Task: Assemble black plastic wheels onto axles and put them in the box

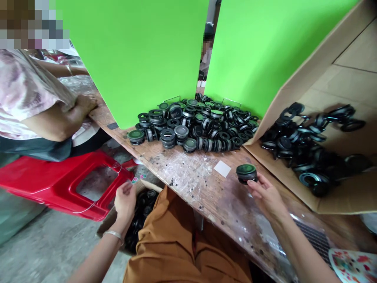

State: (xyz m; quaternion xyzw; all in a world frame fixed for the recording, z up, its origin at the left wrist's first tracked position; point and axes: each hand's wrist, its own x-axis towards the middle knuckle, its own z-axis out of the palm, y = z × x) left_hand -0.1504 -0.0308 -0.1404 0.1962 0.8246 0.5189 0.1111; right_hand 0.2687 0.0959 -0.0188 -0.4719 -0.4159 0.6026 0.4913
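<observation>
My right hand (pixel 266 194) grips a round black disc-shaped part (pixel 246 173) by its lower edge, just above the table; its glossy top reflects green. My left hand (pixel 126 199) is closed in a pinch over an open box beside my leg. At its fingertips show small coloured stickers (pixel 143 177), apparently on a see-through strip that I can barely make out. A small white square (pixel 222 169) lies on the table, left of the part in my right hand. Behind it spreads a large heap of similar round black parts (pixel 203 122).
Green panels (pixel 141 59) stand behind the heap. On the right, a cardboard box (pixel 312 86) on its side holds more black parts. A red stool (pixel 97 188) and a seated person (pixel 38 102) are at left. Another box of black parts (pixel 138 220) sits by my leg.
</observation>
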